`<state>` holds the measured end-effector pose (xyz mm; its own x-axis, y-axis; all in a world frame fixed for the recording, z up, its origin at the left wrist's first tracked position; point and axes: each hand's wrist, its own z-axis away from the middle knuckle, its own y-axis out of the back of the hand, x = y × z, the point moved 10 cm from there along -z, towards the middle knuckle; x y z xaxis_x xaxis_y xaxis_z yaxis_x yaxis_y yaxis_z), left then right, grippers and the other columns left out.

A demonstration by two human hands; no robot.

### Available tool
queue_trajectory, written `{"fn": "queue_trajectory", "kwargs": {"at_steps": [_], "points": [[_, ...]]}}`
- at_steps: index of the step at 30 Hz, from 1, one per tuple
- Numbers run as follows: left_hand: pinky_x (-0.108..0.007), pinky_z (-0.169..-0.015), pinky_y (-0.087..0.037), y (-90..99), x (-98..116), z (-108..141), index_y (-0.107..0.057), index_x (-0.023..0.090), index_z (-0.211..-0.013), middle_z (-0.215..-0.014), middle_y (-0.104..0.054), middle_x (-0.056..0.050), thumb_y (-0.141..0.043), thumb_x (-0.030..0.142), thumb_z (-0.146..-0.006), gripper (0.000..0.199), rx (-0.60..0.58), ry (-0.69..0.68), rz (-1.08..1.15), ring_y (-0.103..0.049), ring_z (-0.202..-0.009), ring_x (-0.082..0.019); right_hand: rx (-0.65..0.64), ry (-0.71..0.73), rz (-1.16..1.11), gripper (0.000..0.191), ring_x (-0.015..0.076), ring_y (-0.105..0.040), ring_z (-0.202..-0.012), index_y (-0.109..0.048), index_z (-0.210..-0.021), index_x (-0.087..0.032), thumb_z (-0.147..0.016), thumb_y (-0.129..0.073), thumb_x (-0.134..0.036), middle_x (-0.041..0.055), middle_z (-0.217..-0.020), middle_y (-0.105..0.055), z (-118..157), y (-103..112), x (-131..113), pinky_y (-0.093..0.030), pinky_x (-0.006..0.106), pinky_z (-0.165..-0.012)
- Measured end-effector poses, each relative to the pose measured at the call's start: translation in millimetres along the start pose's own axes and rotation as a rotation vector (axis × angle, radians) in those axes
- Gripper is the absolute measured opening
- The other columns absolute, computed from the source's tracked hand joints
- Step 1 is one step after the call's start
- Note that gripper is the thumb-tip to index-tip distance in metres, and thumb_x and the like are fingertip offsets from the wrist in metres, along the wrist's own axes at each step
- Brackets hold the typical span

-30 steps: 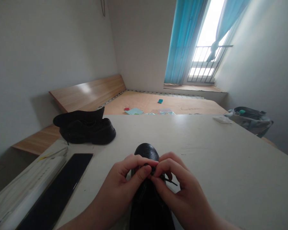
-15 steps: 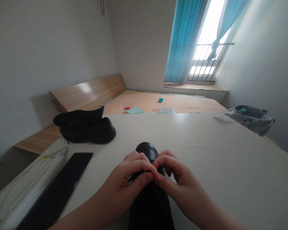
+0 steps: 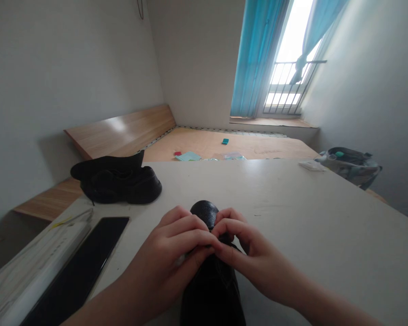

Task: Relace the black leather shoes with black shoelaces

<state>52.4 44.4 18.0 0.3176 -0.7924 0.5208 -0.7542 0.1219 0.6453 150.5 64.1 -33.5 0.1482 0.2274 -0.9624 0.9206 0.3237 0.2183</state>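
Observation:
A black leather shoe (image 3: 209,290) lies on the white table in front of me, its rounded toe pointing away. Over its upper, just behind the toe, my left hand (image 3: 180,249) and my right hand (image 3: 241,244) meet, fingertips touching. Both hands have bent fingers pinched together against the shoe. Whatever small part they pinch is hidden by the fingers. Another black shoe (image 3: 122,183) rests at the table's far left, with a flat black piece on top of it.
On the left of the table (image 3: 292,203) lie a dark phone-like slab (image 3: 85,262) and a white box (image 3: 44,267). A small white packet (image 3: 312,166) is near the far right edge, with a grey bag (image 3: 352,165) beyond.
My left hand has rolled over so its back and knuckles show more, fingers further across the shoe. The whole view has shifted slightly.

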Motion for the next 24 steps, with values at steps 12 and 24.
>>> {"fn": "queue_trajectory", "kwargs": {"at_steps": [12,24], "points": [[-0.026,-0.077,-0.045,-2.0,-2,-2,-0.068,0.026,-0.109,-0.089,-0.065,0.000,-0.056,0.006,-0.090,0.030,-0.129,-0.051,0.134,-0.052,-0.087,-0.014,-0.107,-0.031,-0.048,0.017,0.0210,-0.047,-0.106,-0.066,-0.084,-0.022,-0.085,-0.066,-0.039,0.0036,-0.106,-0.048,-5,-4,11,-0.028,0.040,-0.103],[-0.029,-0.076,-0.046,-5.7,-2,-2,-0.065,0.028,-0.118,-0.092,-0.066,-0.002,-0.053,0.010,-0.093,0.034,-0.165,-0.068,0.102,-0.053,-0.086,-0.015,0.006,-0.035,-0.018,0.002,0.0230,-0.047,-0.103,-0.059,-0.073,-0.020,-0.075,-0.060,-0.019,0.0042,-0.098,-0.051,-5,-3,7,-0.031,0.041,-0.096]]}}
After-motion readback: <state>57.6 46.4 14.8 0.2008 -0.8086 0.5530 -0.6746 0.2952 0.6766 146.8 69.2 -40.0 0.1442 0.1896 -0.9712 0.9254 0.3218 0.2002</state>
